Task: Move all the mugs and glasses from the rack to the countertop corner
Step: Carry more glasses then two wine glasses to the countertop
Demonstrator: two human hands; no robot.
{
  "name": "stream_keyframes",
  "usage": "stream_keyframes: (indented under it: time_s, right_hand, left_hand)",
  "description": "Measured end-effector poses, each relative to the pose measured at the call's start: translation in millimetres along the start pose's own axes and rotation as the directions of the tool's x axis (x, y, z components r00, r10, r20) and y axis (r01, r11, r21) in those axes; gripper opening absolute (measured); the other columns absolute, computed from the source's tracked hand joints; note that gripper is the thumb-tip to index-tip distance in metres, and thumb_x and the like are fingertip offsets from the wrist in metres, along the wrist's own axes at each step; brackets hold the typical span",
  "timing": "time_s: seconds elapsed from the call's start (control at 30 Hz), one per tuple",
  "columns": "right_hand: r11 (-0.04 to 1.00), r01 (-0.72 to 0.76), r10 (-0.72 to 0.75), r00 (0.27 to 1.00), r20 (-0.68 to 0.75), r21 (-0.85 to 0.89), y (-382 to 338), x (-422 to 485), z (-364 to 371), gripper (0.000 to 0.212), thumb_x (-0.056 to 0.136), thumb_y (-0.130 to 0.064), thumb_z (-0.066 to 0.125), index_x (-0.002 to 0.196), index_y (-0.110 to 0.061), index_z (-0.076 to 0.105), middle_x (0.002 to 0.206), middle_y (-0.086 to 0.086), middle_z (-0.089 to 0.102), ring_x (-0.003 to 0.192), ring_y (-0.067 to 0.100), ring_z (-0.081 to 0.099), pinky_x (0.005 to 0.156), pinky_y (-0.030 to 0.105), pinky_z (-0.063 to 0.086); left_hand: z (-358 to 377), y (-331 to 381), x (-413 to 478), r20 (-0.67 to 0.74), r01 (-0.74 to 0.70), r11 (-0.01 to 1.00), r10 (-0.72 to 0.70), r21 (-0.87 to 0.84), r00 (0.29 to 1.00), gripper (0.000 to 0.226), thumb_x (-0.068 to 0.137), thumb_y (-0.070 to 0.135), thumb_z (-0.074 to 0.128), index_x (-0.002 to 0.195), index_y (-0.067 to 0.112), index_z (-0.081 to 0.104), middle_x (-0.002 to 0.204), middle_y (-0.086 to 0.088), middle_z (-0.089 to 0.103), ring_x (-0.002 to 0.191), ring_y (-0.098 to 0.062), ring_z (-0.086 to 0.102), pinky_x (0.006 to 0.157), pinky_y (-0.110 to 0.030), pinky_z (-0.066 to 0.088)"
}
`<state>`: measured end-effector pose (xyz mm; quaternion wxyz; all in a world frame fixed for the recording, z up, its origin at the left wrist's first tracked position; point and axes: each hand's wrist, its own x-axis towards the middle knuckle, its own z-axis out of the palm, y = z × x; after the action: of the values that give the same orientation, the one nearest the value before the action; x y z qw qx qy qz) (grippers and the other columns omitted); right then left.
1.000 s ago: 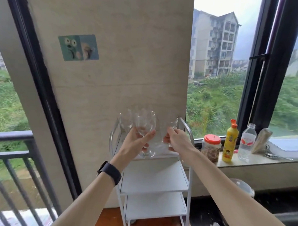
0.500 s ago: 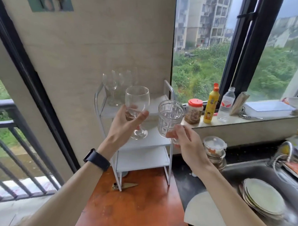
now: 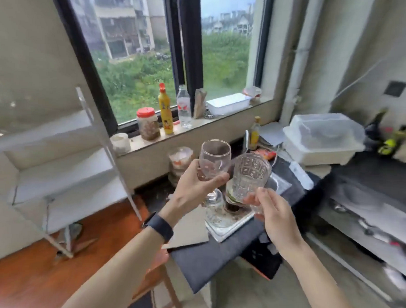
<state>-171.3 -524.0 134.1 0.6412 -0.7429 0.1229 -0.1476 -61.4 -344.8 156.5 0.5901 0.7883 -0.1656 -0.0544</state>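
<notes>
The left hand [image 3: 191, 188] grips a wine glass [image 3: 214, 163], the right hand [image 3: 273, 216] a bumpy glass [image 3: 250, 176]; held so close, they might bump and crack.

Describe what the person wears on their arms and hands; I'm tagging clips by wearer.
Both forearms are bare, with no sleeves in view. The left hand has a dark smartwatch with a wide black band at its wrist. The right hand shows no watch, ring or glove.
</notes>
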Motion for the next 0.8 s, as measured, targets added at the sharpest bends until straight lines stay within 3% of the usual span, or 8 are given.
stream_keyframes:
  time_s: [0.1,0.23,0.37,0.43,0.53,0.63,0.8]
  right_hand:
    - [0.997,-0.034,0.025,0.992,-0.123,-0.075,21,-31,-84,0.039,0.107,-0.034,0.041,0.088,-0.017,0.070,0.091,-0.006,0.074,0.090,0.015,0.065,0.079,0.036,0.051]
    - [0.994,-0.079,0.052,0.945,-0.322,-0.073,33,-75,-185,0.042,0.098,-0.045,0.041,0.086,-0.016,0.070,0.088,-0.009,0.076,0.087,0.013,0.065,0.072,0.029,0.050]
    - [0.988,-0.137,0.089,0.870,-0.485,-0.065,39,-112,-274,0.039,0.107,-0.030,0.040,0.087,-0.014,0.069,0.085,-0.004,0.076,0.083,-0.003,0.067,0.072,0.019,0.048]
    - [0.985,-0.153,0.083,0.817,-0.571,-0.076,43,-126,-315,0.040,0.107,-0.028,0.040,0.086,-0.015,0.071,0.086,-0.003,0.077,0.082,-0.003,0.066,0.073,0.022,0.047]
    - [0.980,-0.186,0.096,0.738,-0.668,-0.065,51,-140,-372,0.039,0.107,-0.028,0.041,0.083,-0.018,0.071,0.086,-0.007,0.077,0.083,0.012,0.067,0.076,0.034,0.051]
    - [0.981,-0.192,0.111,0.662,-0.741,-0.025,59,-150,-426,0.039,0.107,-0.026,0.042,0.084,-0.015,0.070,0.082,-0.008,0.076,0.081,0.002,0.067,0.073,0.024,0.048]
    - [0.960,-0.276,0.128,0.572,-0.810,-0.043,70,-154,-519,0.039,0.106,-0.030,0.041,0.089,-0.011,0.071,0.088,-0.005,0.077,0.087,0.002,0.069,0.075,0.027,0.045]
  left_hand:
    - [94,16,-8,0.171,-0.004,0.999,0.010,-0.040,0.985,0.060,0.067,0.057,0.084,0.111,0.024,0.059,0.103,0.003,0.073,0.089,-0.014,0.070,0.084,-0.041,0.059]
    - [210,46,-18,0.387,-0.018,0.997,0.047,-0.078,0.921,0.056,0.073,0.047,0.085,0.117,0.022,0.061,0.104,0.004,0.075,0.090,-0.010,0.071,0.085,-0.038,0.058]
    - [317,84,-24,0.549,-0.069,0.995,0.098,-0.072,0.830,0.052,0.073,0.050,0.083,0.114,0.024,0.061,0.103,0.004,0.075,0.091,-0.013,0.072,0.089,-0.039,0.058]
    - [367,103,-27,0.615,-0.101,0.990,0.138,-0.096,0.776,0.058,0.070,0.055,0.083,0.114,0.024,0.061,0.104,0.003,0.075,0.092,-0.013,0.071,0.087,-0.039,0.058]
    - [442,127,-30,0.704,-0.126,0.985,0.173,-0.119,0.689,0.067,0.064,0.062,0.083,0.114,0.024,0.061,0.100,0.004,0.075,0.086,-0.011,0.071,0.084,-0.037,0.058]
    - [515,146,-29,0.753,-0.158,0.980,0.197,-0.124,0.628,0.061,0.068,0.060,0.081,0.115,0.027,0.061,0.101,0.008,0.075,0.088,-0.007,0.071,0.085,-0.035,0.058]
    - [627,173,-15,0.805,-0.165,0.974,0.222,-0.156,0.550,0.059,0.068,0.059,0.082,0.112,0.026,0.059,0.102,0.006,0.074,0.090,-0.012,0.071,0.086,-0.039,0.059]
